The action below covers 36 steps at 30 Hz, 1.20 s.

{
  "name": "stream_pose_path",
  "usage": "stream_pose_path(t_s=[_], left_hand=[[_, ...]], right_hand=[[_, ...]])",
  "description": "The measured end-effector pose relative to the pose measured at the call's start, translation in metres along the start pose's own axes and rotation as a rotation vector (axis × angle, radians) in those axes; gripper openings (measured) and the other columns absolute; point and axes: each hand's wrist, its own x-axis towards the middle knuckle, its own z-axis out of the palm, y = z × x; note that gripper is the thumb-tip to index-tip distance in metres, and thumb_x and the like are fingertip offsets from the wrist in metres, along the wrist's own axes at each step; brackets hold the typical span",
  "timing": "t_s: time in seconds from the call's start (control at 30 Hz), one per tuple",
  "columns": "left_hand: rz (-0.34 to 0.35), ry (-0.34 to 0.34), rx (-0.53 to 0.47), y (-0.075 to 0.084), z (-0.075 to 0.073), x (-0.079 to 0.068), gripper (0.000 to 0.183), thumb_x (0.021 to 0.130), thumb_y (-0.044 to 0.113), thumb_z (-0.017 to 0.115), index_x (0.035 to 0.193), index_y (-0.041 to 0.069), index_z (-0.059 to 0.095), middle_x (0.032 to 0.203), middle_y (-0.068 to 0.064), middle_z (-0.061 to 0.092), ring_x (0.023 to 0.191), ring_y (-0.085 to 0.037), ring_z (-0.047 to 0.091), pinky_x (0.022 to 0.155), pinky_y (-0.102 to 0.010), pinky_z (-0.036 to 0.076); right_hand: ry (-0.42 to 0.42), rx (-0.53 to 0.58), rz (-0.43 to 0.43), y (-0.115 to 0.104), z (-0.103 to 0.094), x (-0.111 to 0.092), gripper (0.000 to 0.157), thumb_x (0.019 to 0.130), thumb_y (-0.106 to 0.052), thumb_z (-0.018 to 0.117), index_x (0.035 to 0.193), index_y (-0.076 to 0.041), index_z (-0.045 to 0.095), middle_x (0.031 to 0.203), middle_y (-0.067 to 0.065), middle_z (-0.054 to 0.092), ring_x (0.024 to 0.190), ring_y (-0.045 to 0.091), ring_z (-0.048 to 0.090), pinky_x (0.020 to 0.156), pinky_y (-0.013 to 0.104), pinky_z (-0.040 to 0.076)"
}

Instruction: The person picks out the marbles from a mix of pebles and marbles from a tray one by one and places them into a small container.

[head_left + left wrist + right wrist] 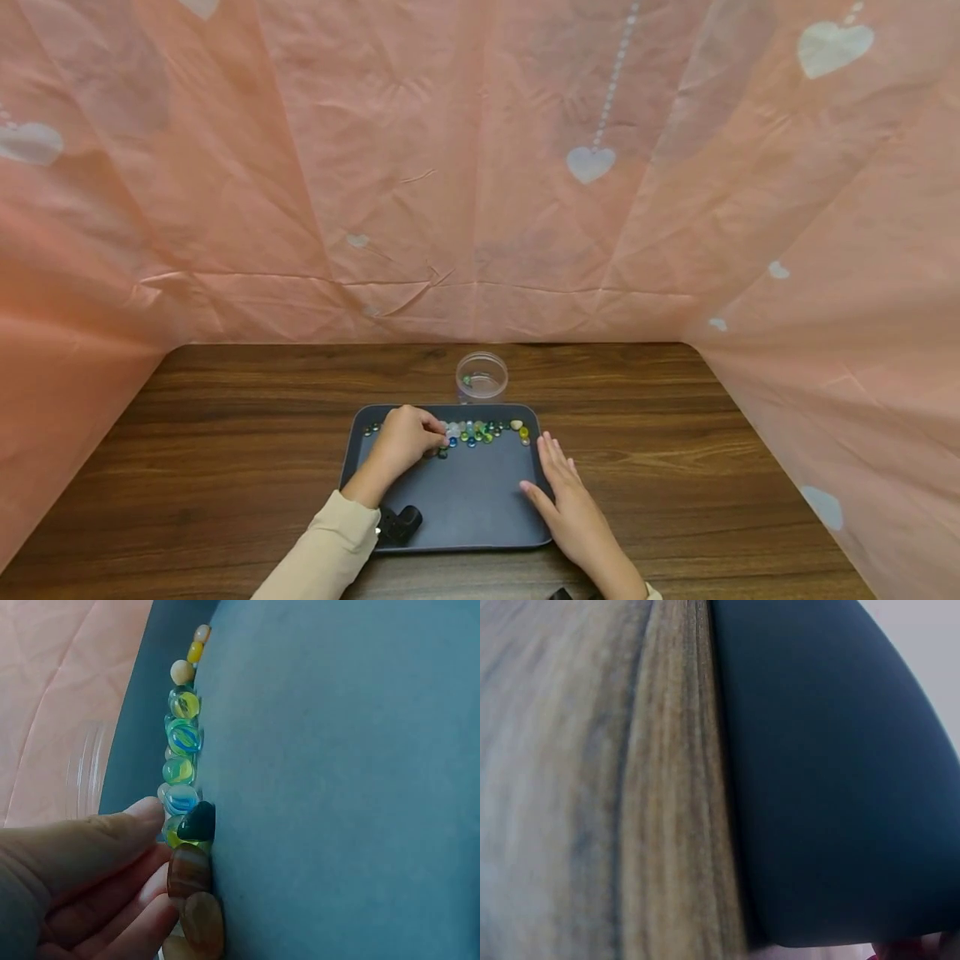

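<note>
A dark grey tray (465,512) holds a row of glass marbles (480,432) and polished stones (190,871) along its far side. My left hand (405,437) reaches over the tray's left part, its thumb and bent fingers at the row. In the left wrist view the thumb tip lies beside a blue-streaked marble (181,799), and the fingers are behind a banded brown stone; whether they pinch anything is hidden. A dark green stone (198,822) lies close by. My right hand (573,512) rests at the tray's right rim, fingers straight, thumb over the edge.
A clear round container (482,375) with a small greenish piece inside stands just behind the tray. The wooden table (675,467) is bordered by pink cloth (480,208) at the back and sides. A black device (400,525) sits at the left wrist, above the tray.
</note>
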Motion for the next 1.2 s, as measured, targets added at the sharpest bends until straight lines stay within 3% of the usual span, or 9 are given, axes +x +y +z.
stream_pose_path(t_s=[0.23, 0.43, 0.5, 0.6, 0.7, 0.83, 1.0, 1.2], left_hand=[[0.084, -0.014, 0.137, 0.005, 0.002, -0.001, 0.006, 0.076, 0.005, 0.083, 0.075, 0.009, 0.078, 0.074, -0.001, 0.071, 0.061, -0.008, 0.055, 0.053, -0.022, 0.044], [0.090, -0.018, 0.108, 0.004, 0.002, 0.000, 0.005, 0.078, 0.005, 0.081, 0.075, 0.007, 0.078, 0.072, -0.001, 0.070, 0.059, -0.008, 0.055, 0.052, -0.023, 0.044], [0.062, -0.030, 0.031, 0.002, 0.002, 0.001, 0.003, 0.079, 0.007, 0.081, 0.077, 0.006, 0.079, 0.071, -0.002, 0.071, 0.058, -0.008, 0.056, 0.052, -0.023, 0.045], [-0.014, -0.065, -0.177, -0.001, -0.001, 0.003, 0.007, 0.080, 0.009, 0.080, 0.085, 0.004, 0.080, 0.075, -0.005, 0.074, 0.060, -0.010, 0.063, 0.055, -0.025, 0.051], [-0.097, -0.102, -0.430, -0.005, -0.006, 0.005, 0.017, 0.083, 0.011, 0.078, 0.096, 0.000, 0.078, 0.088, -0.009, 0.077, 0.074, -0.014, 0.072, 0.070, -0.030, 0.059], [-0.138, -0.121, -0.667, -0.007, -0.015, 0.008, 0.028, 0.088, 0.010, 0.073, 0.111, -0.007, 0.072, 0.103, -0.010, 0.077, 0.094, -0.016, 0.074, 0.091, -0.036, 0.057], [-0.123, -0.118, -0.813, -0.001, -0.022, 0.013, 0.034, 0.093, 0.005, 0.066, 0.122, -0.013, 0.063, 0.107, -0.008, 0.075, 0.092, -0.009, 0.072, 0.095, -0.032, 0.055], [-0.120, -0.105, -0.845, 0.017, -0.022, 0.023, 0.035, 0.094, 0.005, 0.066, 0.124, -0.012, 0.062, 0.105, -0.005, 0.075, 0.095, -0.011, 0.073, 0.097, -0.035, 0.053]], right_hand=[[-0.009, 0.002, 0.010, 0.001, -0.002, 0.000, 0.072, 0.098, -0.036, 0.060, 0.155, -0.003, 0.030, 0.162, 0.017, 0.026, 0.151, 0.035, 0.022, 0.121, 0.058, 0.016], [-0.006, -0.001, 0.009, 0.001, -0.003, 0.000, 0.071, 0.098, -0.033, 0.060, 0.155, -0.001, 0.030, 0.162, 0.018, 0.026, 0.151, 0.035, 0.023, 0.121, 0.058, 0.016], [-0.006, -0.001, 0.008, 0.001, -0.003, 0.000, 0.071, 0.098, -0.033, 0.060, 0.154, -0.001, 0.030, 0.162, 0.018, 0.026, 0.151, 0.036, 0.022, 0.121, 0.058, 0.015], [-0.010, 0.001, 0.009, 0.001, -0.003, 0.000, 0.072, 0.098, -0.034, 0.060, 0.155, -0.001, 0.030, 0.162, 0.018, 0.026, 0.151, 0.036, 0.022, 0.120, 0.058, 0.015], [-0.011, 0.000, 0.010, 0.001, -0.002, -0.001, 0.072, 0.098, -0.036, 0.059, 0.155, -0.002, 0.030, 0.162, 0.018, 0.026, 0.151, 0.036, 0.022, 0.120, 0.058, 0.015], [-0.005, -0.002, 0.005, 0.000, -0.001, -0.001, 0.072, 0.098, -0.035, 0.059, 0.155, -0.002, 0.030, 0.162, 0.018, 0.026, 0.151, 0.036, 0.022, 0.120, 0.058, 0.016], [-0.012, -0.005, 0.006, -0.001, -0.002, -0.001, 0.072, 0.098, -0.034, 0.060, 0.155, -0.002, 0.030, 0.162, 0.018, 0.026, 0.151, 0.036, 0.022, 0.120, 0.057, 0.016], [-0.013, 0.003, 0.009, -0.001, -0.004, -0.002, 0.072, 0.098, -0.033, 0.060, 0.155, -0.001, 0.030, 0.162, 0.018, 0.025, 0.151, 0.037, 0.021, 0.120, 0.058, 0.015]])
